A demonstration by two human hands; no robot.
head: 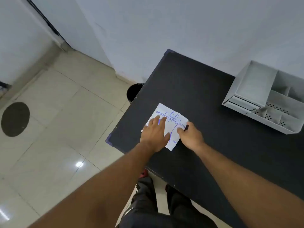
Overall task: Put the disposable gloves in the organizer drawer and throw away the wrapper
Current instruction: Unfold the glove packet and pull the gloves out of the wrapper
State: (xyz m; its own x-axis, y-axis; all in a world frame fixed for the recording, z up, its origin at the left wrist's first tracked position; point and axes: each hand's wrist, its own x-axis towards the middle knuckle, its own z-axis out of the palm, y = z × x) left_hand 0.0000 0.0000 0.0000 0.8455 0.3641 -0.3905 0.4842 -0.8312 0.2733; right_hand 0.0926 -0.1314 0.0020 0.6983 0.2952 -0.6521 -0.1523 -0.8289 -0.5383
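A person's left hand (153, 134) presses flat on the glove pack (171, 125) near the tabletop (205, 96) edge while the right hand (190, 134) pinches its right edge, the likeliest grip on a light, limp, slippery packet.

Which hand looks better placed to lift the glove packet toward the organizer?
Probably the right hand: it pinches the glove packet's right edge, on the side nearer the organizer. The left hand lies flat on top, pinning it.
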